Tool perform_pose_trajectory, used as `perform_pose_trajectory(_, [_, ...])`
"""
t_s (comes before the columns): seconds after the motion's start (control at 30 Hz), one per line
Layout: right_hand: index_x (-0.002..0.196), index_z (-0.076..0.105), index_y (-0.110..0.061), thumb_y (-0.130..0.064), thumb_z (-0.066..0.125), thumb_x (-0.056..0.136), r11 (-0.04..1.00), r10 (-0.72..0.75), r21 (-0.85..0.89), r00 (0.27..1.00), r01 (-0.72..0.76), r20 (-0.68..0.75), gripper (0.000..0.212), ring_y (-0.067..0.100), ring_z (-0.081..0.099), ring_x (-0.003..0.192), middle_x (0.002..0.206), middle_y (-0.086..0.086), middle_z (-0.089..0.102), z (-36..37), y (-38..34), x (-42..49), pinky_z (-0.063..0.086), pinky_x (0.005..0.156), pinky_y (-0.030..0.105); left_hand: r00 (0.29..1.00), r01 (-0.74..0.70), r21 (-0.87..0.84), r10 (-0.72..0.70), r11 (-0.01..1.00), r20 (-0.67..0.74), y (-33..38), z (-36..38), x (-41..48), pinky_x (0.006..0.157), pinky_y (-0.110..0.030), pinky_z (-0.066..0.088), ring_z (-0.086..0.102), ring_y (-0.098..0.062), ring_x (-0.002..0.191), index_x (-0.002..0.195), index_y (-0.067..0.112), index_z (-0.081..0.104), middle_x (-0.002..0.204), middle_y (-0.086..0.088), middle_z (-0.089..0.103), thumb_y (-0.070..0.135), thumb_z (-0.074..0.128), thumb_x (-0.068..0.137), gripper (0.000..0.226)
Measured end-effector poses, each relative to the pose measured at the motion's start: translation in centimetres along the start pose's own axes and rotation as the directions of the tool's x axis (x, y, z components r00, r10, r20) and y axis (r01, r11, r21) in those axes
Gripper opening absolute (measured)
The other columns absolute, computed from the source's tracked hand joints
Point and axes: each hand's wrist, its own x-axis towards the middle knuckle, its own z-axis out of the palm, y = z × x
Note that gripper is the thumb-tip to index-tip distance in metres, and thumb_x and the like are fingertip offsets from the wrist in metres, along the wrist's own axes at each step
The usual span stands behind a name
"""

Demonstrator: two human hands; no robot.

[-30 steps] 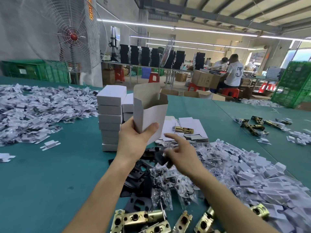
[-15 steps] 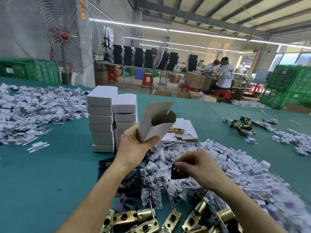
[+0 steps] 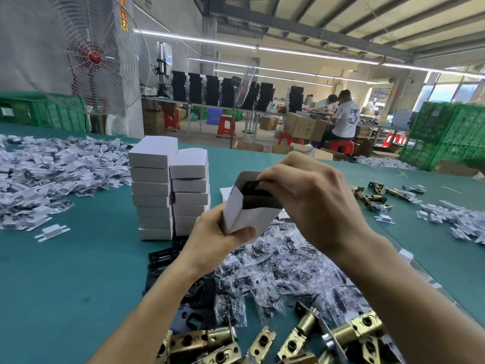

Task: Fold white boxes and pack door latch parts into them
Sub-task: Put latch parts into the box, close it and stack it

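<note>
My left hand (image 3: 217, 239) grips the open white box (image 3: 252, 215) by its base, just right of the stack of finished boxes (image 3: 154, 190), mouth tilted up so parts drop in. My right hand (image 3: 309, 203) pinches a black plate (image 3: 253, 185) into that mouth. Brass latches (image 3: 301, 340) lie nearer me than the stack, handy for packing next.

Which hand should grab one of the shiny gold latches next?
Probably the right hand. It only pinches a flat black part at the mouth of the open white cardboard box, which the left hand grips. The brass metal latches lie under its arm.
</note>
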Motion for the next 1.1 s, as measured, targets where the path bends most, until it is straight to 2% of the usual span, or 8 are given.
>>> perform_pose_trajectory(0.23, [0.1, 0.073, -0.021, -0.023, 0.065, 0.093, 0.976, -0.041, -0.208, 0.992, 0.065, 0.12, 0.011, 0.024, 0.054, 0.085, 0.091, -0.002, 0.068, 1.2, -0.1, 0.2, 0.046, 0.06, 0.035, 0.997, 0.033, -0.02, -0.032, 0.999, 0.064, 0.4, 0.4, -0.1, 0.066, -0.02, 0.053, 0.066, -0.007, 0.078, 0.101, 0.025, 0.069, 0.083, 0.013, 0.071, 0.01, 0.082, 0.079, 0.03])
perform_pose_trajectory(0.43, [0.108, 0.072, -0.035, -0.032, 0.055, 0.099, 0.98, 0.138, -0.181, 0.944, -0.086, 0.3, 0.019, 0.028, 0.059, 0.09, 0.092, 0.002, 0.061, 2.2, 0.8, 1.1, 0.047, 0.069, 0.036, 0.992, 0.113, -0.002, -0.113, 0.994, 0.053, -0.1, 0.6, -0.1, 0.074, -0.027, 0.057, 0.069, -0.013, 0.085, 0.102, 0.027, 0.069, 0.088, 0.011, 0.073, 0.016, 0.083, 0.079, 0.029])
perform_pose_trajectory(0.63, [0.099, 0.072, -0.019, -0.023, 0.058, 0.096, 0.93, 0.354, 0.095, 0.935, -0.355, 0.025, 0.014, 0.022, 0.062, 0.073, 0.084, -0.001, 0.072, 3.8, 2.8, -1.9, 0.053, 0.068, 0.044, 0.967, 0.221, -0.083, -0.23, 0.972, -0.108, -0.5, 0.3, 0.0, 0.074, -0.037, 0.063, 0.074, -0.016, 0.085, 0.098, 0.03, 0.069, 0.092, 0.005, 0.077, 0.032, 0.086, 0.072, 0.031])
perform_pose_trajectory(0.73, [0.104, 0.068, -0.022, -0.031, 0.058, 0.096, 0.903, 0.405, -0.042, 0.815, -0.427, 0.415, 0.016, 0.015, 0.065, 0.082, 0.095, -0.002, 0.072, 5.9, 3.4, -4.4, 0.057, 0.077, 0.043, 0.952, 0.238, -0.07, -0.247, 0.969, -0.182, -0.5, 0.2, 0.1, 0.076, -0.041, 0.063, 0.074, -0.017, 0.086, 0.098, 0.028, 0.067, 0.098, 0.0, 0.076, 0.033, 0.087, 0.071, 0.035])
perform_pose_trajectory(0.8, [0.123, 0.061, -0.026, -0.042, 0.062, 0.092, 0.939, 0.303, -0.087, 0.682, -0.333, 0.666, 0.035, 0.01, 0.061, 0.103, 0.118, -0.005, 0.066, 7.2, 2.8, -5.9, 0.053, 0.094, 0.037, 0.946, 0.246, -0.045, -0.25, 0.968, -0.205, -0.6, 0.3, 0.1, 0.079, -0.048, 0.062, 0.073, -0.021, 0.089, 0.098, 0.029, 0.066, 0.098, -0.001, 0.075, 0.031, 0.087, 0.073, 0.032])
perform_pose_trajectory(0.87, [0.134, 0.054, -0.032, -0.049, 0.064, 0.088, 0.968, 0.212, -0.08, 0.61, -0.236, 0.764, 0.05, 0.011, 0.052, 0.117, 0.129, -0.007, 0.058, 8.6, 2.3, -7.1, 0.044, 0.104, 0.035, 0.945, 0.25, -0.022, -0.249, 0.968, -0.214, -0.7, 0.4, 0.1, 0.081, -0.052, 0.06, 0.072, -0.022, 0.091, 0.097, 0.029, 0.067, 0.097, 0.0, 0.075, 0.027, 0.086, 0.076, 0.028])
perform_pose_trajectory(0.97, [0.125, 0.062, -0.032, -0.04, 0.061, 0.092, 0.987, 0.155, -0.136, 0.674, -0.082, 0.722, 0.035, 0.018, 0.056, 0.113, 0.119, -0.003, 0.064, 10.0, 2.0, -8.0, 0.045, 0.097, 0.036, 0.941, 0.256, -0.009, -0.251, 0.967, -0.226, -0.8, 0.5, 0.2, 0.078, -0.053, 0.061, 0.072, -0.022, 0.09, 0.097, 0.03, 0.067, 0.096, 0.003, 0.074, 0.028, 0.087, 0.076, 0.03])
perform_pose_trajectory(1.1, [0.111, 0.069, -0.028, -0.031, 0.059, 0.094, 0.978, 0.21, -0.125, 0.748, -0.169, 0.63, 0.019, 0.016, 0.065, 0.098, 0.107, -0.005, 0.071, 10.5, 2.0, -8.2, 0.055, 0.087, 0.038, 0.936, 0.262, -0.019, -0.258, 0.965, -0.241, -1.0, 0.3, 0.2, 0.076, -0.057, 0.06, 0.072, -0.028, 0.09, 0.101, 0.029, 0.068, 0.096, 0.0, 0.074, 0.023, 0.087, 0.077, 0.031])
